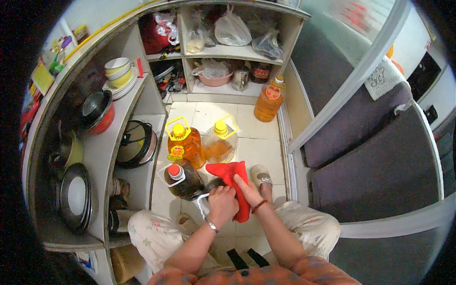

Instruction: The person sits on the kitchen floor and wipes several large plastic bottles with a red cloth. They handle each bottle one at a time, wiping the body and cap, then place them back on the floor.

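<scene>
My right hand (248,194) is closed around a red cloth (228,170), pressing it to the side of a dark bottle (215,184) between my knees. Curled over the top of that bottle is my left hand (222,205), which hides its cap; a white handle (203,205) shows beside the wrist. Just left stands a dark jug (183,187) with a red cap and white handle. Beyond it are an amber oil jug (190,151) and a clear, partly filled jug (221,148), both with yellow caps and handles.
Shelving on the left holds stacked bowls (118,71), dark plates (76,197) and an electric pan (135,145). Plastic bags (232,29) and a pink basin (214,79) fill the back shelves. An amber oil bottle (269,102) stands by the door frame (351,76) at right.
</scene>
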